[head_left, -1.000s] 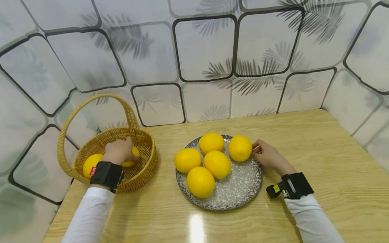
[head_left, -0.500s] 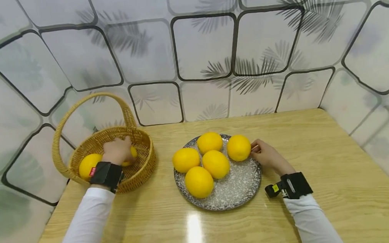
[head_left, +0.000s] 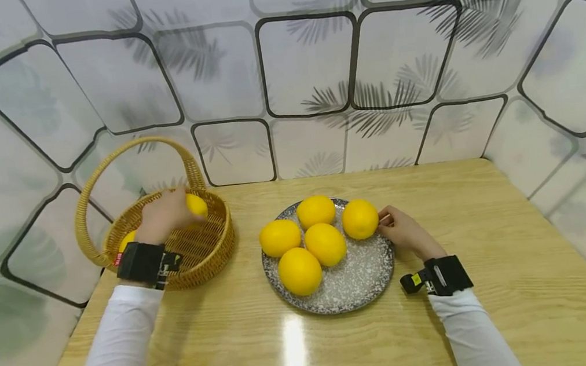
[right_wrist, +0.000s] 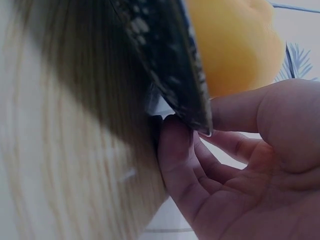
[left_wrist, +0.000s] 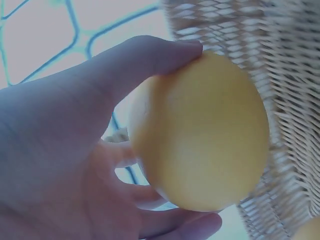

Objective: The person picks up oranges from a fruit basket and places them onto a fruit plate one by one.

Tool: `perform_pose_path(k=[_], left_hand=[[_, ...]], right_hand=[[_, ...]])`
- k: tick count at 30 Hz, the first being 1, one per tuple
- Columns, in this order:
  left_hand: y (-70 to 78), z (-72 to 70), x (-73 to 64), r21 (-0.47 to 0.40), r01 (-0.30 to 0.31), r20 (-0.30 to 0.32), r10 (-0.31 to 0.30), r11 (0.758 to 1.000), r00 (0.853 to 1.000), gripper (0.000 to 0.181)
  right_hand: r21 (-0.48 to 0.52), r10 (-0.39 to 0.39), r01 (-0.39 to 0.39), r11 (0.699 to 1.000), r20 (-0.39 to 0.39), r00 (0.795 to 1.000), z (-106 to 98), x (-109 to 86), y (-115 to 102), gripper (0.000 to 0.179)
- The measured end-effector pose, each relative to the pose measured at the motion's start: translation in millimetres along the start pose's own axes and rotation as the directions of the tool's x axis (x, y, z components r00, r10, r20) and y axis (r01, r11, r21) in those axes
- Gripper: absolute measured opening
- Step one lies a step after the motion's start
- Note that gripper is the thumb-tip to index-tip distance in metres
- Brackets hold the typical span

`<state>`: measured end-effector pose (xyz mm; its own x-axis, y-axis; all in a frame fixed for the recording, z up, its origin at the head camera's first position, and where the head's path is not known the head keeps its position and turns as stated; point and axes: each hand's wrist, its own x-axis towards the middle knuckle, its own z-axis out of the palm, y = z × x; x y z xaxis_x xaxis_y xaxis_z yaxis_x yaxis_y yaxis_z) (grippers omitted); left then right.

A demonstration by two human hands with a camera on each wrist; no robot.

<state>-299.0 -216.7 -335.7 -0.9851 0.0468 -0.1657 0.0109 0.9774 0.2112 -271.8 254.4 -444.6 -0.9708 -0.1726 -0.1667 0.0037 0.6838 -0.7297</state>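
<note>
My left hand grips a yellow lemon, held above the floor of the wicker basket. Thumb and fingers curl round the fruit in the left wrist view. Another lemon lies in the basket, partly covered by the left hand and wrist. Several lemons sit on the speckled grey plate in the middle. At the plate's right edge, my right hand pinches the rim, as the right wrist view shows, with the thumb close beside the nearest lemon.
The wooden table carries both basket and plate. An arched handle rises over the basket. Patterned cloth walls stand behind and at both sides. Wood shows between basket and plate.
My left hand has lifted the lemon up from the basket's floor and tilted at the wrist. The right hand stays at the plate's rim, and the lemons on the plate keep their places.
</note>
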Motion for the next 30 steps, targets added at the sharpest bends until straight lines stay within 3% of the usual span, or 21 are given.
perform_pose_path(k=[10, 22, 30], left_hand=[[17.6, -16.7, -19.8, -0.037, -0.068, -0.035, 0.066, 0.997, 0.997, 0.09], [38.1, -18.9, -39.9, -0.035, -0.081, -0.078, 0.078, 0.996, 0.994, 0.085], [52.5, -20.1, -46.3, -0.032, -0.132, -0.086, 0.129, 0.991, 0.988, 0.083]], right_hand=[[0.003, 0.002, -0.002, 1.0, -0.004, 1.0, -1, -0.9, -2, 0.039], [-0.003, 0.003, -0.003, 1.0, -0.017, 1.0, 1, -1.2, 0, 0.038], [-0.001, 0.008, -0.008, 1.0, -0.007, 1.0, 0, -1.5, -2, 0.039]])
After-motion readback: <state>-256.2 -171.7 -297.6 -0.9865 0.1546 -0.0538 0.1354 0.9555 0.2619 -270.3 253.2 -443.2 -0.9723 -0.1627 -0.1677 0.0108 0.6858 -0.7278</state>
